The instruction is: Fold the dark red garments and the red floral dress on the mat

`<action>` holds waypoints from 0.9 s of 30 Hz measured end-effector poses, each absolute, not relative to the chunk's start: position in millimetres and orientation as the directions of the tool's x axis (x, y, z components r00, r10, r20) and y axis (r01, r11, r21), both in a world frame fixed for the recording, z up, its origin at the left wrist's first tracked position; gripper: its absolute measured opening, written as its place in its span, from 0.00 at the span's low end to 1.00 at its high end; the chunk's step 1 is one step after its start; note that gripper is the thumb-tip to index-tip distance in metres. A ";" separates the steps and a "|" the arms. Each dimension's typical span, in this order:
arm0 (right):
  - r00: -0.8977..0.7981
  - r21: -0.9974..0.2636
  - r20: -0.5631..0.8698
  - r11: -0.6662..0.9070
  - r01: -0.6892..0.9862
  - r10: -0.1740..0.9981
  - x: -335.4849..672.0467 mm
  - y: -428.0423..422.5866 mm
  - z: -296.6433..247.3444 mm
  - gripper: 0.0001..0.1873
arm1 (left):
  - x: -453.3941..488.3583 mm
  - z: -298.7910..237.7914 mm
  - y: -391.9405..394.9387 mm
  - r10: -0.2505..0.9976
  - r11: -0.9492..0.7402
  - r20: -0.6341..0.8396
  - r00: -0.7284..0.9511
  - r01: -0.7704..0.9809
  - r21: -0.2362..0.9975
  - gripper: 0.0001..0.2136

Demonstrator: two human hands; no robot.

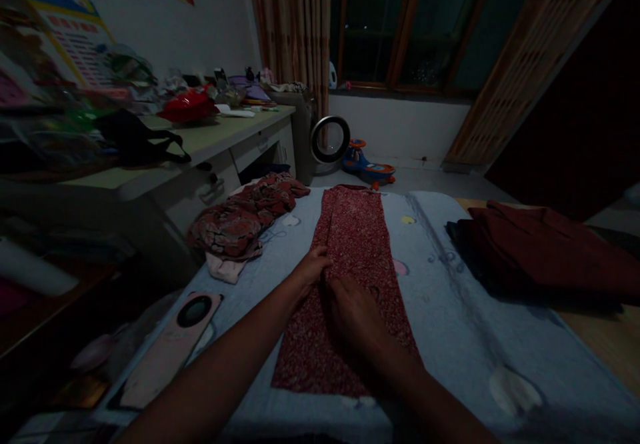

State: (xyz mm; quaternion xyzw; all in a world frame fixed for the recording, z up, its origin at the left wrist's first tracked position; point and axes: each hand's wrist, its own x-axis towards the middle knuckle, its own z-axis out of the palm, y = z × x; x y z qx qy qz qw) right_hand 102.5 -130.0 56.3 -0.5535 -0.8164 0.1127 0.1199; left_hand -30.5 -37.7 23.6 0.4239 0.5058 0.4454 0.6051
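Observation:
A dark red garment with pale speckles (353, 231) lies in a long folded strip on the light blue patterned cloth (435, 337). My left hand (313, 269) is at the strip's left edge, about halfway along, its fingers closed on the fabric. Just to the right and nearer to me, my right hand (356, 307) rests over the garment. Its fingers are curled down and pinch the fabric beside the left hand; the fingertips are partly hidden. The garment's near end spreads wider than its far end.
Crumpled patterned clothing (250, 214) lies at left, with a pale phone (170, 347) nearer me. Folded dark red clothes (555, 244) are stacked at right. A cluttered desk (210, 137) stands left; beyond are an open-doored washing machine (303, 134) and a blue-orange ride-on toy (369, 166).

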 end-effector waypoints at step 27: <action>0.079 -0.355 0.066 -0.051 0.934 0.995 196.1 23.7 16.5 0.13 | -57.3 19.9 -104.0 0.960 0.002 -0.093 0.264 0.326 0.945 0.27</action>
